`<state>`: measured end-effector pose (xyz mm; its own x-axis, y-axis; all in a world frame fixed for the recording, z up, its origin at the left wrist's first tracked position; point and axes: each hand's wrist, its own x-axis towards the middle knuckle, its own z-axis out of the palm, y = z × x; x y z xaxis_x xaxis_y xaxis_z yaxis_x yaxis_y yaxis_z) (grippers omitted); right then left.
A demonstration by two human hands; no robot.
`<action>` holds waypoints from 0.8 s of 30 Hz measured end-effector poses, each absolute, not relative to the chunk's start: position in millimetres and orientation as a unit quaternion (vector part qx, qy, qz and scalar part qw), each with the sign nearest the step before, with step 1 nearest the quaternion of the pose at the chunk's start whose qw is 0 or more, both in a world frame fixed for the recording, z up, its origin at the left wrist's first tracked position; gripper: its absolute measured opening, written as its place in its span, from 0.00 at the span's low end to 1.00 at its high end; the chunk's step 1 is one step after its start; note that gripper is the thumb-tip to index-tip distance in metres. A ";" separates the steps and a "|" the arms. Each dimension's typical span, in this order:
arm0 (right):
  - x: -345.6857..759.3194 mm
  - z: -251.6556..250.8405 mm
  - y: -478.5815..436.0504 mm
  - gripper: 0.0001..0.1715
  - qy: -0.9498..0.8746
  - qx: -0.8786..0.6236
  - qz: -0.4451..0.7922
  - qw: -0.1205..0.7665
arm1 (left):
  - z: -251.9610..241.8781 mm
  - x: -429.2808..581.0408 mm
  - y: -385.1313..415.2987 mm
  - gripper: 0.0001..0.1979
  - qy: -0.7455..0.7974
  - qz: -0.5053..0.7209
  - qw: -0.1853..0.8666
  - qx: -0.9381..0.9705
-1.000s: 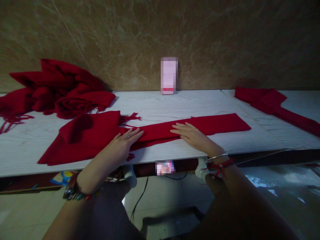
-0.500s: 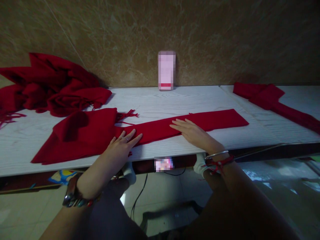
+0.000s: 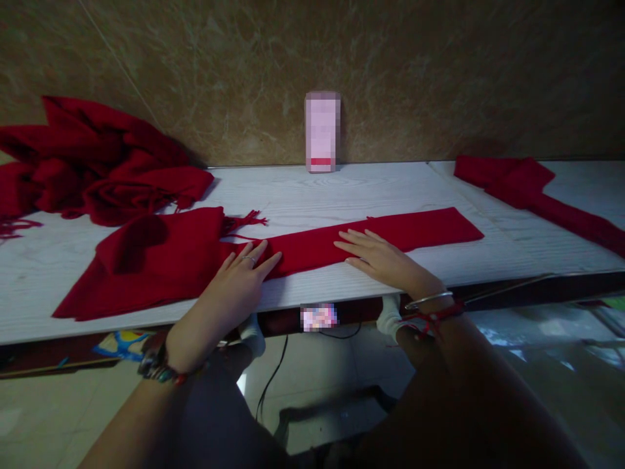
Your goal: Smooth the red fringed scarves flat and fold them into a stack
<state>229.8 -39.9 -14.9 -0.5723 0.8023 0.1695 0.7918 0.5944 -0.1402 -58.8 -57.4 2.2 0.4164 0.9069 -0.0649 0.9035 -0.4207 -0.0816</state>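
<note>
A long red scarf lies folded into a narrow strip across the white table. Its left part spreads into a wider bunched piece with fringe. My left hand rests flat on the strip near its middle, fingers stretched out, a ring on one finger. My right hand lies flat on the strip a little to the right, fingers pointing left. Both wrists carry bracelets.
A heap of red scarves sits at the back left. Another red scarf lies at the far right. A small pink box stands against the marbled wall. A black cable hangs under the table's front edge.
My left hand slid slightly up and right along the strip. My right hand stayed nearly in place. The view drifted a little upward.
</note>
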 end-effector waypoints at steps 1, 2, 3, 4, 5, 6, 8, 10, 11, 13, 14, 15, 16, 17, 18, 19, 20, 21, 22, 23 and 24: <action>229.5 -15.1 -39.7 0.24 -0.886 -0.450 0.021 0.108 | 1.5 -53.4 -55.7 0.29 -0.527 0.036 0.018 -0.849; 229.3 -15.1 -39.7 0.24 -0.887 -0.449 0.017 0.107 | 0.8 -48.1 -53.8 0.28 -0.517 0.026 0.018 -0.855; 229.0 -14.9 -39.7 0.24 -0.887 -0.449 0.014 0.105 | 0.3 -43.1 -51.9 0.27 -0.510 0.020 0.016 -0.860; 228.8 -14.6 -39.8 0.24 -0.888 -0.449 0.011 0.102 | 0.1 -38.8 -50.2 0.26 -0.507 0.018 0.011 -0.862; 228.6 -14.1 -40.0 0.24 -0.889 -0.448 0.008 0.098 | 0.2 -35.5 -48.9 0.25 -0.505 0.016 0.006 -0.863; 228.4 -13.6 -40.2 0.24 -0.890 -0.447 0.004 0.094 | 0.5 -33.3 -48.1 0.25 -0.505 0.011 0.003 -0.863; 228.4 -12.4 -41.0 0.24 -0.892 -0.444 -0.009 0.086 | 1.8 -31.6 -48.2 0.25 -0.508 -0.014 0.009 -0.861; 228.9 -11.3 -42.0 0.26 -0.893 -0.442 -0.022 0.084 | 3.8 -31.7 -50.8 0.26 -0.513 -0.035 0.020 -0.858; 229.4 -10.8 -42.5 0.27 -0.893 -0.441 -0.026 0.085 | 4.8 -31.7 -52.7 0.26 -0.516 -0.031 0.020 -0.856; 230.3 -10.3 -43.3 0.29 -0.893 -0.442 -0.024 0.085 | 6.8 -30.7 -57.4 0.26 -0.526 0.007 0.000 -0.851; 230.6 -10.2 -43.5 0.30 -0.892 -0.444 -0.020 0.082 | 7.8 -29.8 -59.6 0.25 -0.531 0.032 -0.016 -0.847; 230.8 -10.3 -43.5 0.31 -0.891 -0.447 -0.014 0.077 | 8.7 -28.7 -61.7 0.24 -0.536 0.055 -0.033 -0.842; 230.8 -10.5 -43.4 0.31 -0.890 -0.449 -0.007 0.072 | 9.5 -27.6 -63.3 0.24 -0.541 0.071 -0.046 -0.837; 230.7 -10.9 -43.1 0.31 -0.890 -0.451 -0.002 0.067 | 10.2 -26.7 -64.6 0.23 -0.546 0.080 -0.056 -0.832; 230.5 -11.4 -42.8 0.32 -0.889 -0.453 0.002 0.065 | 10.8 -26.0 -65.6 0.23 -0.549 0.085 -0.063 -0.829; 230.3 -11.9 -42.4 0.32 -0.889 -0.454 0.005 0.065 | 11.3 -25.6 -66.2 0.24 -0.552 0.087 -0.068 -0.827; 230.2 -12.3 -42.1 0.32 -0.888 -0.454 0.005 0.067 | 11.7 -25.5 -66.6 0.24 -0.554 0.087 -0.072 -0.825; 230.2 -12.5 -41.9 0.32 -0.888 -0.455 0.006 0.069 | 12.0 -25.5 -66.8 0.24 -0.557 0.088 -0.077 -0.822; 230.3 -12.4 -42.0 0.32 -0.887 -0.456 0.007 0.073 | 12.3 -25.5 -66.9 0.24 -0.560 0.091 -0.082 -0.819; 230.2 -12.0 -42.4 0.32 -0.886 -0.458 0.010 0.078 | 12.6 -25.3 -66.9 0.24 -0.563 0.093 -0.086 -0.817; 230.0 -11.1 -43.0 0.30 -0.885 -0.458 0.015 0.082 | 13.0 -25.0 -66.6 0.24 -0.565 0.094 -0.087 -0.815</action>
